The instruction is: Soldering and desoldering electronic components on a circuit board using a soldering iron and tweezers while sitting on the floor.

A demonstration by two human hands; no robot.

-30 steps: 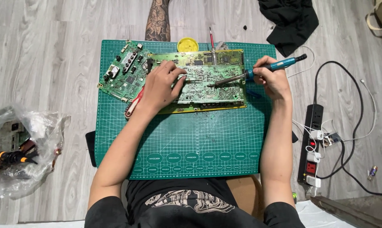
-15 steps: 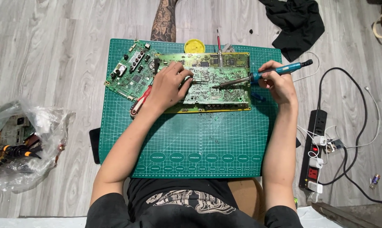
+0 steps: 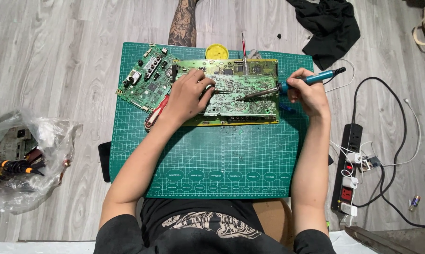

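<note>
A large green circuit board point(image 3: 240, 96) lies on a green cutting mat point(image 3: 212, 160) on the floor. My left hand point(image 3: 186, 96) rests on the board's left part, fingers pinching a thin metal tool or wire against it. My right hand point(image 3: 306, 91) grips a teal-handled soldering iron point(image 3: 295, 84), whose tip touches the board near its middle. A second, smaller circuit board point(image 3: 146, 82) lies tilted at the mat's upper left. Red-handled pliers point(image 3: 156, 113) lie under my left wrist.
A yellow round tin point(image 3: 217, 51) and a red-handled screwdriver point(image 3: 243, 47) sit at the mat's far edge. A power strip point(image 3: 349, 164) with cables lies right. A plastic bag of parts point(image 3: 19, 160) is left, black cloth point(image 3: 330, 26) upper right, and a tattooed leg point(image 3: 183, 23) beyond the mat.
The view has drifted slightly, so everything sits a little lower and to the right. The hands and the soldering iron keep the same places on the board.
</note>
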